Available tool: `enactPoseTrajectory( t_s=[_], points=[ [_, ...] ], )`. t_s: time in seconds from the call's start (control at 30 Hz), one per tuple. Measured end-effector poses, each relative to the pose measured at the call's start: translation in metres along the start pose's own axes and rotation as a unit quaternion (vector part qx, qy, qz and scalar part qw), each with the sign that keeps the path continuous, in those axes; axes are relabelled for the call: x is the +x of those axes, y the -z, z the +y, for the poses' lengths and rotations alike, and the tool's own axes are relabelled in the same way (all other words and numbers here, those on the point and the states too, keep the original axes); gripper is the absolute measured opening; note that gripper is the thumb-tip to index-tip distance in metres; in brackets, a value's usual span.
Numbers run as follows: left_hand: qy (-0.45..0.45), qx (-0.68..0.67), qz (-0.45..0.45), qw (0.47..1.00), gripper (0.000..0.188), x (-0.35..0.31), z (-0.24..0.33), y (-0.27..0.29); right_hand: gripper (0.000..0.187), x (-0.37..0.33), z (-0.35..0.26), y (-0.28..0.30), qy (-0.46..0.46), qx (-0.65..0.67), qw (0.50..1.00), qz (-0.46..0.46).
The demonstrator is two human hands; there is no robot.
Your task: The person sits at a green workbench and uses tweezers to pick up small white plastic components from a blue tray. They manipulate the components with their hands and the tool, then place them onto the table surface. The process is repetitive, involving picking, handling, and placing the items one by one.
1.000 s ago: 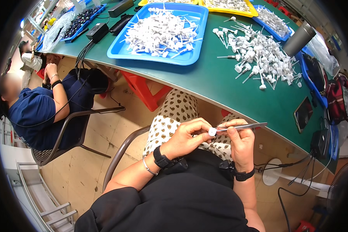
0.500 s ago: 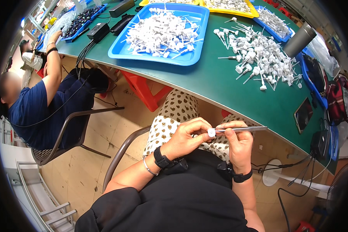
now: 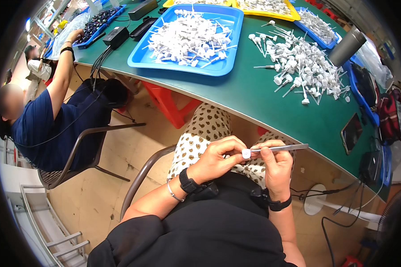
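Observation:
Above my lap, my left hand (image 3: pixel 219 155) pinches a small white plastic cap-like part (image 3: pixel 246 154) between thumb and fingers. My right hand (image 3: pixel 277 165) grips slim metal tweezers (image 3: pixel 295 147), thumb below and fingers over them. The tweezers' narrow end meets the white part; whether it goes inside is too small to tell. On the table, a blue tray (image 3: pixel 182 66) holds a heap of white-headed parts with thin stems. To its right, a loose pile of similar parts (image 3: pixel 305 66) lies directly on the green tabletop.
The green table (image 3: pixel 240 89) has its near edge just beyond my knees. A dark cylindrical flask (image 3: pixel 347 46) and a phone (image 3: pixel 351 133) are at right. Yellow trays (image 3: pixel 294 15) stand at the back. At left, a co-worker (image 3: pixel 58 120) reaches into a tray of dark pieces.
My hands stay nearly in place, still holding the part and tweezers together. The whole view has shifted slightly. The co-worker's hand has moved right along the tray of dark pieces.

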State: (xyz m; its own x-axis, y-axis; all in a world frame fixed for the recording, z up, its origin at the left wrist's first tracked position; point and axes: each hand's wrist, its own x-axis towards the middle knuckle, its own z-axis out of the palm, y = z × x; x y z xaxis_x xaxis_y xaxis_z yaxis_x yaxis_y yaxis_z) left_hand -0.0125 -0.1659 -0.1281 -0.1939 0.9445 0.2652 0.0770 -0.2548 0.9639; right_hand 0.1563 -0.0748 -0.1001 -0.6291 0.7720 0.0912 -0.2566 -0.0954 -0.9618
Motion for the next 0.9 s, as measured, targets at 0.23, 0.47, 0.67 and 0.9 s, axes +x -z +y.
enactPoseTrajectory(
  t_s=[0.23, 0.47, 0.67, 0.9],
  points=[
    [-0.115, 0.118, 0.101, 0.981, 0.007, 0.048, 0.061, 0.052, 0.016, 0.004, -0.016, 0.011, 0.081, 0.063, 0.993, 0.065],
    [-0.2, 0.651, 0.294, 0.671, 0.049, 0.151, 0.092, 0.175, 0.017, 0.005, -0.03, 0.014, 0.097, 0.066, 0.988, 0.096],
    [-0.208, 0.497, 0.035, 0.842, 0.028, 0.175, 0.075, 0.08, 0.017, 0.006, -0.029, 0.022, 0.092, 0.072, 0.987, 0.11],
    [-0.107, 0.636, -0.08, 0.76, 0.016, 0.226, 0.042, 0.022, 0.016, 0.005, -0.035, 0.021, 0.109, 0.071, 0.985, 0.112]
  ],
)
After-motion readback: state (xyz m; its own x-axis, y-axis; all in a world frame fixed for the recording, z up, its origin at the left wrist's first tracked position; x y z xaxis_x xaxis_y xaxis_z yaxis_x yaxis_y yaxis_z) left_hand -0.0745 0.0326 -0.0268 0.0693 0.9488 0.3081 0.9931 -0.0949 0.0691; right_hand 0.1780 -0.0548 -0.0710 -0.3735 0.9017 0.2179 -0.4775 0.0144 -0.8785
